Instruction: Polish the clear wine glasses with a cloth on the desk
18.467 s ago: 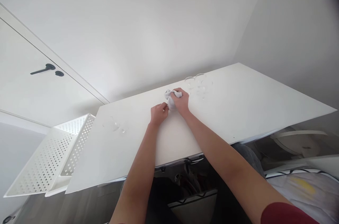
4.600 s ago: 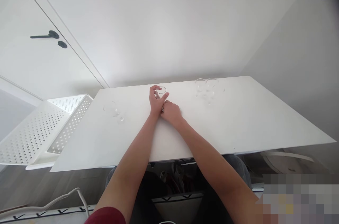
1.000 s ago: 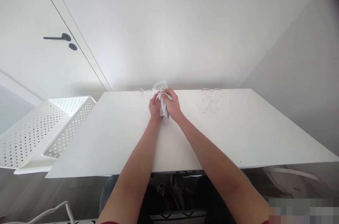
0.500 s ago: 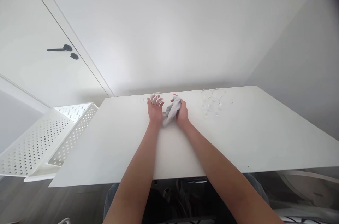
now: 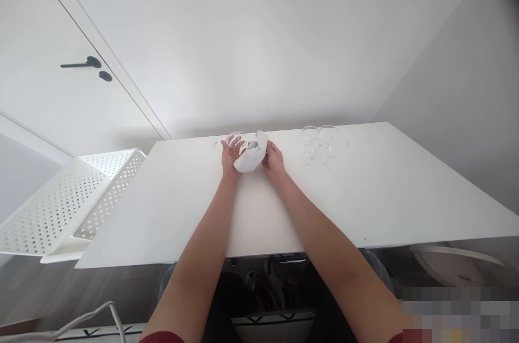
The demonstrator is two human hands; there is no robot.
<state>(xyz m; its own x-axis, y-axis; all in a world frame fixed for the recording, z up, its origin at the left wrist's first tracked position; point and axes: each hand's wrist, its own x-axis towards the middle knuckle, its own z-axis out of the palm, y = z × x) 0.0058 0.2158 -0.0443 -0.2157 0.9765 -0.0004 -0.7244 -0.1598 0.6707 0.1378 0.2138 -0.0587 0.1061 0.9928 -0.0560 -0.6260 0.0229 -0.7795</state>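
A crumpled white-grey cloth (image 5: 252, 157) hangs between my two hands above the far half of the white table. My right hand (image 5: 274, 159) grips its right side, fingers partly hidden behind it. To the left, my left hand (image 5: 231, 158) is palm up with its fingers spread, and the cloth's left end lies against it. Just beyond the left fingers stands a clear glass (image 5: 236, 133), partly covered by the hand. Whether the cloth hides anything inside I cannot tell. Several clear stemmed glasses (image 5: 319, 143) are grouped to the right of my right hand.
The white table (image 5: 344, 197) has its back edge near the wall. On the left are a white perforated rack (image 5: 60, 208) and a door with a black handle (image 5: 81, 63). A pale curved object (image 5: 454, 264) sits beneath the table's right front.
The cloth has spread wider and swung left toward my left hand, while my right hand still grips it. The whole view has shifted slightly.
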